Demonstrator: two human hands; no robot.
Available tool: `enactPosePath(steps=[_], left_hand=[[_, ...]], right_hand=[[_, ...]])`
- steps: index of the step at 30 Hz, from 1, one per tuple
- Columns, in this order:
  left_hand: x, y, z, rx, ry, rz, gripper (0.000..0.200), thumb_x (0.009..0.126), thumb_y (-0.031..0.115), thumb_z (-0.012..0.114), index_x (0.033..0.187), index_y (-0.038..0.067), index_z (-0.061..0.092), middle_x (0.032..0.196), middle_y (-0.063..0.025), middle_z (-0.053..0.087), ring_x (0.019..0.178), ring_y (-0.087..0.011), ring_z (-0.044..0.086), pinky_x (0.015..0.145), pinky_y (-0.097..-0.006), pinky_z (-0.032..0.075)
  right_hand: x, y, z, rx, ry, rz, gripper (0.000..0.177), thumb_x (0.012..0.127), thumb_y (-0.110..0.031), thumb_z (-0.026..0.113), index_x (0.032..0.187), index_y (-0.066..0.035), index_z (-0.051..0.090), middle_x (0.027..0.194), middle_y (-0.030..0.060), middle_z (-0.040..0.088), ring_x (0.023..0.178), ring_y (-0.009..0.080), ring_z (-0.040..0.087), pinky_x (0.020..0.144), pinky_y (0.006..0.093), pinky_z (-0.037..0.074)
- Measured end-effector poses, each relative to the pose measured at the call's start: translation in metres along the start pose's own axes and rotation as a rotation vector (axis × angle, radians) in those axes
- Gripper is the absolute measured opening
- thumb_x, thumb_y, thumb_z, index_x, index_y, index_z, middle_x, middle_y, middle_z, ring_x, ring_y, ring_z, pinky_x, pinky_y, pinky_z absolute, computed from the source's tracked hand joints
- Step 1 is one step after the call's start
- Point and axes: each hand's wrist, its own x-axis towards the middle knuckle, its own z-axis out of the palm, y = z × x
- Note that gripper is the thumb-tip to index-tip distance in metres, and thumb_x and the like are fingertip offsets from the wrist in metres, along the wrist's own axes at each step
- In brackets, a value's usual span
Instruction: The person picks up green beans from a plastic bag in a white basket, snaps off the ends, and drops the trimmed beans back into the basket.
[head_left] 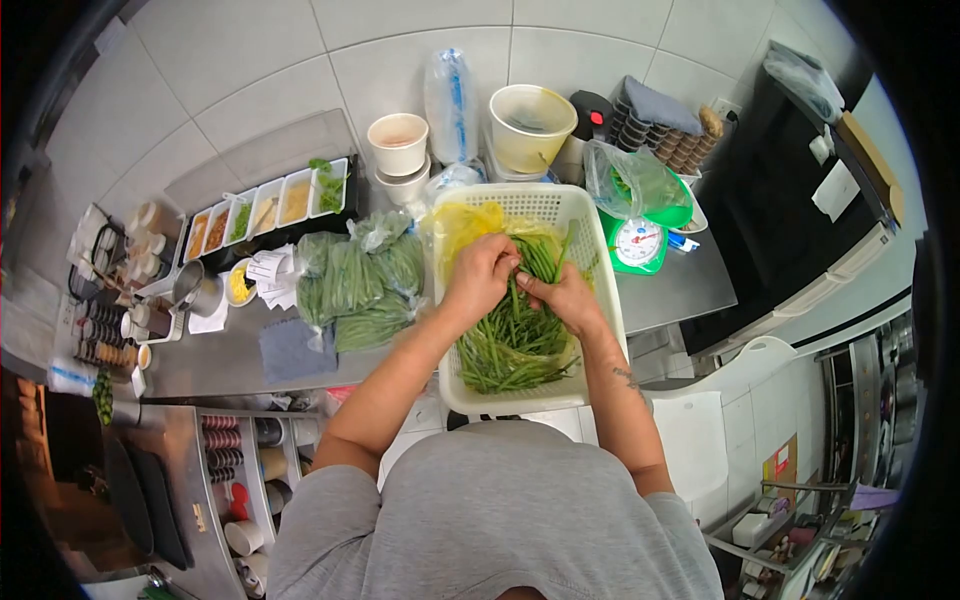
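Note:
Green beans (515, 345) lie in a white perforated basket (450, 360), partly on a yellow plastic bag (465, 225). Over them, my left hand (482, 272) has its fingers pinched together; what they hold is too small to make out. My right hand (563, 298) is closed around some green beans just beside it, thumb toward the left hand. Left of the basket, clear bags of green beans (355, 285) rest on the steel counter (210, 360).
A green scale (637, 245) carrying a plastic bag stands right of the basket. Behind are white tubs (398, 145) and a yellowish bucket (530, 130). Ingredient trays (265, 207), a blue-grey cloth (297, 350) and paper slips (272, 272) are at the left. A white chair (695, 440) stands at the right.

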Motion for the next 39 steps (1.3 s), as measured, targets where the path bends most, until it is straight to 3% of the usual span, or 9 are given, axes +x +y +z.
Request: enactPosePath(steps=[6, 10, 16, 20, 23, 29, 32, 35, 39], left_hand=[[-0.010, -0.002, 0.007, 0.174, 0.080, 0.175, 0.017, 0.072, -0.003, 0.060, 0.086, 0.000, 0.051, 0.082, -0.0164, 0.050, 0.078, -0.0357, 0.052, 0.069, -0.0422, 0.043], [-0.017, 0.005, 0.003, 0.373, -0.034, 0.361, 0.023, 0.068, -0.006, 0.058, 0.090, 0.000, 0.051, 0.086, -0.0168, 0.048, 0.083, -0.0361, 0.049, 0.072, -0.0422, 0.043], [-0.006, -0.031, -0.007, 0.459, -0.003, 0.123, 0.025, 0.068, -0.007, 0.057, 0.091, 0.000, 0.053, 0.089, -0.0164, 0.048, 0.088, -0.0361, 0.050, 0.075, -0.0427, 0.044], [-0.010, -0.040, -0.010, 0.157, -0.156, 0.202, 0.015, 0.084, -0.002, 0.051, 0.096, -0.001, 0.059, 0.094, -0.0136, 0.057, 0.089, -0.0298, 0.057, 0.076, -0.0366, 0.046], [-0.010, -0.022, -0.010, -0.397, -0.610, -0.326, 0.013, 0.089, 0.009, 0.054, 0.097, 0.001, 0.061, 0.091, -0.0066, 0.062, 0.084, -0.0185, 0.058, 0.073, -0.0307, 0.046], [-0.014, -0.011, -0.002, -0.930, -0.668, -0.614, 0.011, 0.088, 0.015, 0.057, 0.083, 0.006, 0.061, 0.084, 0.0012, 0.063, 0.072, -0.0075, 0.055, 0.064, -0.0212, 0.042], [-0.016, -0.023, 0.007, -0.881, -0.500, -0.556, 0.011, 0.088, 0.012, 0.055, 0.081, 0.005, 0.060, 0.082, -0.0019, 0.064, 0.069, -0.0106, 0.055, 0.062, -0.0237, 0.042], [-0.016, -0.010, 0.010, 0.143, -0.166, -0.288, 0.014, 0.088, 0.014, 0.055, 0.080, 0.004, 0.060, 0.075, -0.0019, 0.063, 0.068, -0.0104, 0.055, 0.060, -0.0241, 0.043], [-0.013, -0.023, -0.004, -0.233, -0.431, -0.465, 0.017, 0.089, 0.016, 0.056, 0.079, 0.002, 0.060, 0.073, -0.0014, 0.062, 0.067, -0.0103, 0.055, 0.060, -0.0252, 0.044]], right_hand=[[0.001, -0.002, 0.002, 0.042, -0.060, 0.004, 0.017, 0.084, -0.011, 0.066, 0.099, -0.004, 0.062, 0.074, 0.0003, 0.059, 0.056, 0.0073, 0.047, 0.049, 0.0226, 0.039], [-0.003, -0.010, 0.007, -0.075, -0.020, 0.039, 0.013, 0.085, -0.009, 0.063, 0.096, -0.002, 0.062, 0.071, 0.0014, 0.059, 0.055, 0.0072, 0.046, 0.048, 0.0228, 0.037], [-0.003, -0.009, 0.005, 0.061, -0.023, -0.004, 0.016, 0.087, -0.012, 0.062, 0.098, 0.000, 0.062, 0.069, 0.0025, 0.059, 0.053, 0.0081, 0.046, 0.048, 0.0230, 0.036], [-0.003, -0.010, -0.005, 0.479, -0.036, -0.032, 0.024, 0.090, -0.015, 0.059, 0.107, 0.001, 0.060, 0.074, 0.0031, 0.058, 0.056, 0.0077, 0.044, 0.052, 0.0234, 0.036], [-0.002, -0.005, -0.013, 0.613, -0.079, -0.066, 0.029, 0.090, -0.019, 0.058, 0.111, 0.001, 0.058, 0.075, 0.0020, 0.055, 0.057, 0.0073, 0.041, 0.051, 0.0226, 0.034], [0.000, -0.003, -0.017, 0.573, -0.102, -0.134, 0.033, 0.090, -0.024, 0.059, 0.112, 0.001, 0.057, 0.072, 0.0003, 0.050, 0.055, 0.0072, 0.040, 0.051, 0.0222, 0.032], [-0.002, -0.005, -0.016, 0.520, -0.126, -0.153, 0.033, 0.089, -0.025, 0.060, 0.112, 0.000, 0.058, 0.072, 0.0003, 0.050, 0.055, 0.0073, 0.040, 0.052, 0.0222, 0.033], [-0.008, -0.012, -0.010, 0.498, -0.143, -0.152, 0.032, 0.089, -0.025, 0.061, 0.110, -0.001, 0.059, 0.073, 0.0010, 0.052, 0.056, 0.0078, 0.041, 0.052, 0.0225, 0.034], [-0.006, -0.008, -0.012, 0.548, -0.109, -0.142, 0.028, 0.089, -0.025, 0.061, 0.107, -0.002, 0.059, 0.074, 0.0029, 0.055, 0.057, 0.0087, 0.043, 0.053, 0.0235, 0.036]])
